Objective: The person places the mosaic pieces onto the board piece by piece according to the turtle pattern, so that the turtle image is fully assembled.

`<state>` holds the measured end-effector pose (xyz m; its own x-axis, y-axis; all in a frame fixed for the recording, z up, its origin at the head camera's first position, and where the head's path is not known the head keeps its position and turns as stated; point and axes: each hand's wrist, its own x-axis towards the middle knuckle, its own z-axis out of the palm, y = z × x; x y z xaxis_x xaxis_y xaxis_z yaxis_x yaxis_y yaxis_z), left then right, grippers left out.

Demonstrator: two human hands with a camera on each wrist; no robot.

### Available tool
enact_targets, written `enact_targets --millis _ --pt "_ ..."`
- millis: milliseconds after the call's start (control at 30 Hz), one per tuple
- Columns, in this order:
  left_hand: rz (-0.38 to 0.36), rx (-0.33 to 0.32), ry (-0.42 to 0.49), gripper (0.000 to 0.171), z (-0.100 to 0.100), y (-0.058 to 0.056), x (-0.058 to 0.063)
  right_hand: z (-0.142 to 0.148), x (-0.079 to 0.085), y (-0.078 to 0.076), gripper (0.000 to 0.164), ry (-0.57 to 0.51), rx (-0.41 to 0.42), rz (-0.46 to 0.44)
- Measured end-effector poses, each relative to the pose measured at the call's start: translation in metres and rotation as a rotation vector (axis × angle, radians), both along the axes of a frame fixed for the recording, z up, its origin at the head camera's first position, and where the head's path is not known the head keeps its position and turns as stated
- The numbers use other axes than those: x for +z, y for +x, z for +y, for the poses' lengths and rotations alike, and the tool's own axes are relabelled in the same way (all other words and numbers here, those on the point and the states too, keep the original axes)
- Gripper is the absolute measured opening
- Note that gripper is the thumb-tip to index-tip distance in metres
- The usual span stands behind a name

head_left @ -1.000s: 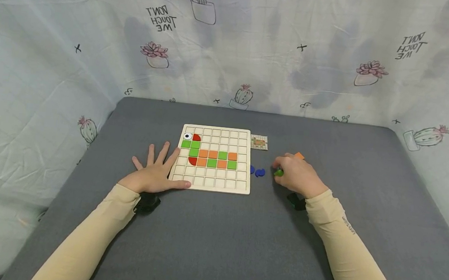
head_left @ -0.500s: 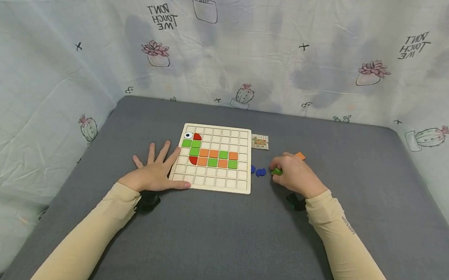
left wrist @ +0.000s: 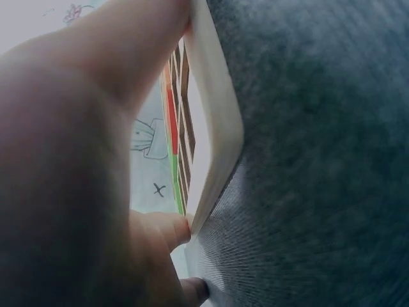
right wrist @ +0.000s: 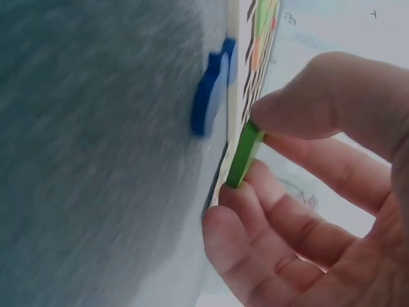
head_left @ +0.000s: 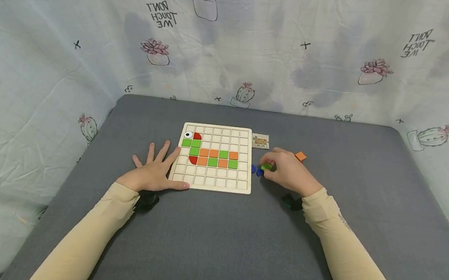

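Figure on the board (head_left: 212,182) looking well along, some pieces waiting off to the right

A patterned figure is filling much of the board's left and middle. The eye (head_left: 188,135) and a red piece (head_left: 198,136) are sitting near the board's upper left corner, green tiles (head_left: 195,151) are running down below them, and a two-row body of green and orange tiles (head_left: 204,153) is stretching toward the board's right side, with a second red piece (head_left: 193,160) at its lower left. Most of the figure appears done. What is left seems to be the pieces lying off the board: blue pieces (head_left: 259,172) just beside its right edge, an orange piece (head_left: 300,156) farther right, and the green piece (right wrist: 244,157) in hand. Others could be hiding under the hand. A small card (head_left: 260,141) is lying by the board's upper right corner, its print too fine to read.

The right hand (head_left: 289,171) is pinching the green piece edge-on between thumb and fingers, a narrow grip, holding it right of the board, off the table (head_left: 214,247) and near the blue pieces.

The left hand (head_left: 151,176) is lying spread wide at the board's lower left corner, holding nothing between its fingers; the thumb is touching the near edge and the index finger is reaching along the left edge, probably steadying the board.
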<state>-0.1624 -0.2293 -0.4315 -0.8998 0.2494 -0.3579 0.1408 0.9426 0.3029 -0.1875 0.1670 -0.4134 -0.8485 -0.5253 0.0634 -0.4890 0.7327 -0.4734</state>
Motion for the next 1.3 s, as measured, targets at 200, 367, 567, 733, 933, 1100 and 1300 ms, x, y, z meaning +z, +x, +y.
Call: enact_targets --millis 200,367,567,733,933,1100,1300 --pt "-0.002 0.003 0.003 0.129 0.0 0.0 0.002 -0.028 0.005 -0.013 0.017 -0.051 0.055 0.044" --pt "-0.003 0.009 0.013 0.13 0.0 0.0 0.004 -0.055 0.008 -0.031 0.017 -0.047 0.087 0.042" --pt "-0.006 0.011 0.002 0.128 0.001 0.0 0.005 -0.086 0.014 -0.052 0.022 -0.027 0.11 -0.019" --pt "-0.011 0.009 -0.005 0.127 0.001 -0.001 0.006 -0.107 0.014 -0.066 0.021 -0.001 0.153 -0.054" --pt "-0.018 0.009 -0.006 0.128 0.0 -0.002 0.004 -0.125 0.012 -0.076 0.019 0.041 0.17 -0.078" --pt "-0.02 0.005 -0.01 0.128 -0.002 -0.003 0.003 -0.134 0.009 -0.081 0.019 0.072 0.176 -0.098" --pt "-0.02 0.004 -0.013 0.127 0.0 -0.002 0.003 -0.139 0.008 -0.083 0.019 0.086 0.19 -0.104"
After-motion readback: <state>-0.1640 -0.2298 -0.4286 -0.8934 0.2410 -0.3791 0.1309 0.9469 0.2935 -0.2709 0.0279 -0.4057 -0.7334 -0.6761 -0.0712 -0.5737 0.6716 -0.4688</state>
